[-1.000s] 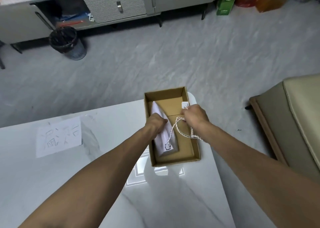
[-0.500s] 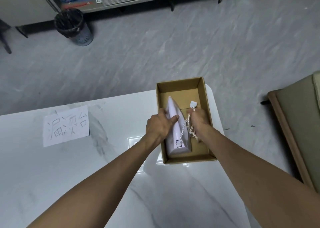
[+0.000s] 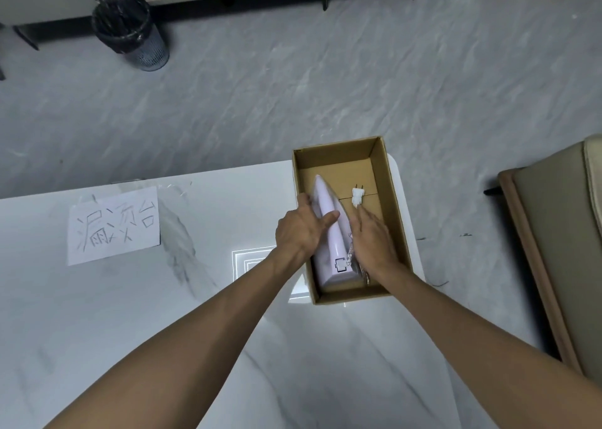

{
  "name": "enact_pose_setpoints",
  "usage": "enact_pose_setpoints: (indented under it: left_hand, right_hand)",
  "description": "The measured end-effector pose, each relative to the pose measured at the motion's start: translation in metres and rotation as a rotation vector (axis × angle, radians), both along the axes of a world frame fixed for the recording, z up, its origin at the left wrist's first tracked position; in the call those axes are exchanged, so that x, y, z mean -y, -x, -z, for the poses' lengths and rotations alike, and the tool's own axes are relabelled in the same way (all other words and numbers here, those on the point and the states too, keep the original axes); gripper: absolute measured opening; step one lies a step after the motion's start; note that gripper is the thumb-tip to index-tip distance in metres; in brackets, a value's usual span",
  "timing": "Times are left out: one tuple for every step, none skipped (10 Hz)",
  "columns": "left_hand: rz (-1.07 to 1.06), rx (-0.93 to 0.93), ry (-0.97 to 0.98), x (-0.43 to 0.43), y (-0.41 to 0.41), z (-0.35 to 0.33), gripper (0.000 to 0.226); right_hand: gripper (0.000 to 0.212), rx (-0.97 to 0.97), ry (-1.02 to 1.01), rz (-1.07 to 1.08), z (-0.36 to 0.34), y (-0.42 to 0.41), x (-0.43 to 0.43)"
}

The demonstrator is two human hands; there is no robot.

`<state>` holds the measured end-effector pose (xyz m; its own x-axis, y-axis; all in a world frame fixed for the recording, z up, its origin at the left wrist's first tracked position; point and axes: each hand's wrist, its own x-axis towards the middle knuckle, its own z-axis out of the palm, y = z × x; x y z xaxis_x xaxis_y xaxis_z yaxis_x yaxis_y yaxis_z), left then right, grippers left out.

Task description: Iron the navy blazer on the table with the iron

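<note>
1. An open cardboard box (image 3: 389, 181) sits on the far right corner of a white marble-look table (image 3: 163, 314); every place below is told against this box.
2. Inside the box, along its left wall, lies a pale lilac iron (image 3: 329, 233), its pointed tip toward the far end and its broad heel toward the near end; a small square marking shows near the heel.
3. The left hand (image 3: 301, 233) reaches over the box's left wall and is closed around the iron's left side; its thumb lies across the top of the iron, and the fingers curl down between iron and wall.
4. The right hand (image 3: 373, 243) is inside the box, just right of the iron; the fingers are held flat and together, pointing toward the far end, pressed against the iron's right side; whether they hold anything underneath cannot be told.
5. A white plug (image 3: 357, 197) with 2 prongs lies on the box floor, just beyond the right hand's fingertips; a pale braided cord (image 3: 351, 252) shows between the iron and the right hand.
6. No navy blazer shows anywhere in view.
7. Well left of the box, a sheet of paper (image 3: 112, 225) with handwritten characters lies flat on the table.
8. Far beyond the box on the grey floor stands a mesh waste bin (image 3: 132, 32) with a black liner; right of the box, off the table, is a beige padded seat (image 3: 560, 256).
</note>
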<state>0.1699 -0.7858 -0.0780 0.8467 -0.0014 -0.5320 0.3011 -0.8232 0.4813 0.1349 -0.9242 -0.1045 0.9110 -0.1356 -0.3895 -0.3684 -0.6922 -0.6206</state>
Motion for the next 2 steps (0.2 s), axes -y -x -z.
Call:
enact_pose_setpoints:
  left_hand:
    - [-0.005,-0.003,0.047,-0.0037,0.0010,-0.0034,0.081]
    - [-0.012,-0.019,0.063,-0.0126,0.0017,-0.0082,0.083]
  right_hand:
    - [0.035,-0.058,0.005,0.040,-0.0019,-0.0082,0.0072]
    - [0.031,-0.018,0.008,0.108,-0.0111,-0.0148,0.0102]
